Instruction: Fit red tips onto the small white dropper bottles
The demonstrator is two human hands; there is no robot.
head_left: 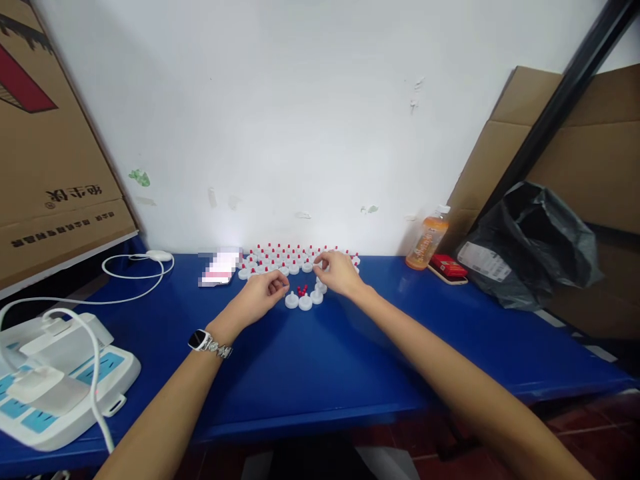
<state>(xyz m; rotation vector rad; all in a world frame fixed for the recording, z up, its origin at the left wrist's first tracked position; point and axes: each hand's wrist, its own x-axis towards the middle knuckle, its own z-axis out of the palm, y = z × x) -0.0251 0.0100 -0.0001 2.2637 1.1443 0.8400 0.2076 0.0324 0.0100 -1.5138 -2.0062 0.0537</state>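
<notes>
A blue table (310, 373) stands against a white wall (300, 120), with cardboard (55, 153) leaning at the left and a black bag (540, 247) at the right. An orange bottle (427, 243) stands near the wall. The white caps (305, 301) lie mid-table beside small red plugs (302, 291). The left hand (260, 297) has fingers pinched together, on what I cannot tell. The right hand (339, 272) touches a cap, grip unclear.

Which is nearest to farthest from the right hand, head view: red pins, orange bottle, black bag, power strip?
From the right hand:
1. Red pins, just to its left.
2. Orange bottle, right, by the wall.
3. Black bag, far right.
4. Power strip, far left, near edge.
</notes>
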